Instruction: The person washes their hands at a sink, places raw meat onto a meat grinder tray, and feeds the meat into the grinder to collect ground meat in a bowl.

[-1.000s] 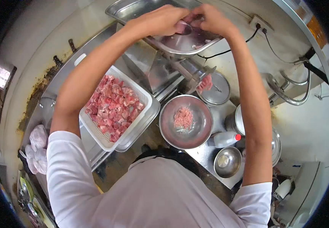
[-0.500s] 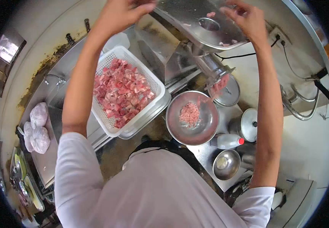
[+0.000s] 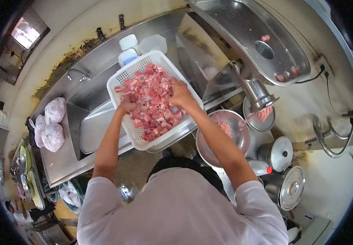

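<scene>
Both hands are in a heap of raw diced meat [image 3: 154, 96] inside a white perforated basket [image 3: 119, 77]. My left hand [image 3: 126, 104] presses into the left side of the heap, its fingertips hidden among the cubes. On the right side, my right hand [image 3: 180, 94] curls around meat, with its fingers partly buried. A steel meat grinder [image 3: 255, 90] stands to the right, ground meat hanging from its outlet. Its feed tray [image 3: 284, 41] holds a few scraps around the opening. Beneath the outlet, a metal bowl [image 3: 241, 143] contains ground meat, partly covered by my right forearm.
A steel sink with a faucet [image 3: 78, 75] lies left, beside knotted plastic bags [image 3: 54, 136]. White plastic containers [image 3: 128, 49] sit behind the basket. Lidded pots [image 3: 281, 154] and a red-capped bottle [image 3: 259, 167] stand at right. Power cords [image 3: 327, 81] run along the wall.
Both hands have come down from the grinder's feed tray into the basket of diced meat, and now grip into the heap. My view has shifted left.
</scene>
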`<state>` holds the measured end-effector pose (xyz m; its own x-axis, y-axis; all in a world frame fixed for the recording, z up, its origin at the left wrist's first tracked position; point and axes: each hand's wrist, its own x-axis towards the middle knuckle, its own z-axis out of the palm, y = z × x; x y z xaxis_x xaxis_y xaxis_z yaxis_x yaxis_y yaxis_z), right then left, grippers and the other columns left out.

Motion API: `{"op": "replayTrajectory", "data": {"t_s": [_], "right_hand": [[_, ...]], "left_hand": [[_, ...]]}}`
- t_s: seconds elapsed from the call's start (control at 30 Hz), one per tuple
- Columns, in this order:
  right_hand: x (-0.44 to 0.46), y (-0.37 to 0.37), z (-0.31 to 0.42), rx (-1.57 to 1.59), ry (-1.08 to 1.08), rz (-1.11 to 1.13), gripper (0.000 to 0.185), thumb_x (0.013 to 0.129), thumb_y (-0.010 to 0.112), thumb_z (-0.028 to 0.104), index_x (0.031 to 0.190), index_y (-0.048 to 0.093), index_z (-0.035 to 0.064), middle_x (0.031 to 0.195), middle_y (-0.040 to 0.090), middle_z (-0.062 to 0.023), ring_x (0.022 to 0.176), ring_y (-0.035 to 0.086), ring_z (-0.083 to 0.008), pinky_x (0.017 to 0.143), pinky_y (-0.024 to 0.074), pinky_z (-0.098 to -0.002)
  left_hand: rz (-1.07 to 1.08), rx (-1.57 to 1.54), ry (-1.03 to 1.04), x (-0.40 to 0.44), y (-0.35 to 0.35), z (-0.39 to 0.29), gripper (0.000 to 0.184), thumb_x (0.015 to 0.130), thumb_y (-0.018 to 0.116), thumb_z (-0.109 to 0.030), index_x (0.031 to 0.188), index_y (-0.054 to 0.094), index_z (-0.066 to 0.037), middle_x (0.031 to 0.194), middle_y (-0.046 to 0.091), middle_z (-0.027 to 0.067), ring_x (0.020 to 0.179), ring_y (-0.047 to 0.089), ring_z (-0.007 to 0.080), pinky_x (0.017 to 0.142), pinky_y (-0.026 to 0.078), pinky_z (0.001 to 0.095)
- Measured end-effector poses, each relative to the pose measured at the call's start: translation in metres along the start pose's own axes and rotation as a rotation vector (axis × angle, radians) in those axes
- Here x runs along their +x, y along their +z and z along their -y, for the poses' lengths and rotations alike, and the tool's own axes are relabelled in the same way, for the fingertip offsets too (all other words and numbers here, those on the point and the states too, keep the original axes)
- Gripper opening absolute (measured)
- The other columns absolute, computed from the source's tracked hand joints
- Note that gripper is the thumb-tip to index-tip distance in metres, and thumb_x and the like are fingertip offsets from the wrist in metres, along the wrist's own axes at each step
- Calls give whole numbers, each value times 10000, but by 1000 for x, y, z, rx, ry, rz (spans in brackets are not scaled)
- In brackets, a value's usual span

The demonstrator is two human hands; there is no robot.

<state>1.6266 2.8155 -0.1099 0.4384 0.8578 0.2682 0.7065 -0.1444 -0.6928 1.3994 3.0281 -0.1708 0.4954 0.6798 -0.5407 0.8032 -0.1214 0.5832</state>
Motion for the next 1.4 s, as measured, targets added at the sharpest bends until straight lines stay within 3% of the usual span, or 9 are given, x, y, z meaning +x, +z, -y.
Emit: {"op": "replayTrajectory", "data": {"t_s": [0.1, 0.3, 0.43, 0.5, 0.6, 0.8, 0.87, 1.0, 1.4], "right_hand": [[10, 42, -19, -358, 137, 288, 1205, 538, 883, 403, 1490, 195, 135, 1351, 438, -302, 1248, 421, -468, 1071, 338, -486], [31, 28, -17, -83, 179, 394, 1207, 448, 916, 382, 1464, 293, 195, 1404, 433, -250, 1233, 481, -413, 1043, 387, -451], [30, 33, -18, 151, -32, 388, 1185, 423, 924, 351, 1446, 356, 170, 1427, 438, -209, 1208, 535, -362, 1023, 419, -407], [29, 37, -19, 176, 7, 412, 1170, 426, 924, 328, 1444, 368, 175, 1429, 438, -207, 1231, 515, -357, 1034, 410, -400], [22, 41, -18, 253, 91, 431, 1116, 449, 918, 266, 1432, 397, 171, 1440, 430, -197, 1275, 478, -336, 1056, 391, -386], [3, 20, 13, 502, 93, 304, 946, 553, 851, 52, 1398, 430, 109, 1450, 429, -145, 1320, 426, -250, 1080, 357, -359], [10, 8, 29, 653, 25, 215, 902, 567, 830, 23, 1381, 458, 135, 1428, 451, -128, 1323, 419, -240, 1087, 349, -351], [24, -32, 81, 729, -126, 133, 829, 611, 797, 41, 1368, 478, 151, 1414, 461, -110, 1320, 421, -235, 1092, 337, -341], [130, -210, 208, 635, -308, -80, 686, 570, 835, 193, 1186, 567, 56, 1072, 674, -135, 928, 669, -272, 780, 545, -372]], "left_hand": [[-40, -254, -58, -22, 6, -37, 750, 759, 767, -345, 1368, 407, -96, 1158, 603, 123, 988, 616, 264, 731, 559, 446], [-7, -679, 36, 8, 47, 10, 963, 798, 746, -383, 1505, 153, -107, 1167, 607, 115, 812, 628, 212, 758, 530, 370], [112, -911, -10, -27, 47, -14, 827, 842, 703, -375, 1492, 248, -142, 1195, 611, 106, 804, 631, 216, 731, 537, 378], [472, -829, -40, -1, 44, 3, 664, 894, 622, -417, 1457, 343, -203, 1403, 468, 72, 1072, 596, 321, 750, 527, 587], [243, -831, -102, -22, 60, -22, 646, 895, 610, -449, 1449, 371, -218, 1505, 342, 61, 1213, 499, 373, 757, 483, 683], [256, -986, -166, -62, 46, -90, 651, 876, 666, -367, 1424, 385, -158, 1468, 374, 125, 1160, 542, 350, 768, 527, 640], [170, -907, 318, -41, 36, -70, 583, 881, 665, -328, 1371, 435, -112, 1315, 530, 125, 1062, 609, 296, 741, 571, 560], [176, -1066, 257, -103, -14, -120, 629, 857, 629, -87, 1415, 342, -45, 1239, 576, 113, 1112, 583, 233, 852, 546, 375], [200, -892, 871, -220, -166, -325, 544, 897, 662, -278, 1367, 452, -101, 1316, 540, 99, 1107, 596, 215, 871, 551, 379]]}}
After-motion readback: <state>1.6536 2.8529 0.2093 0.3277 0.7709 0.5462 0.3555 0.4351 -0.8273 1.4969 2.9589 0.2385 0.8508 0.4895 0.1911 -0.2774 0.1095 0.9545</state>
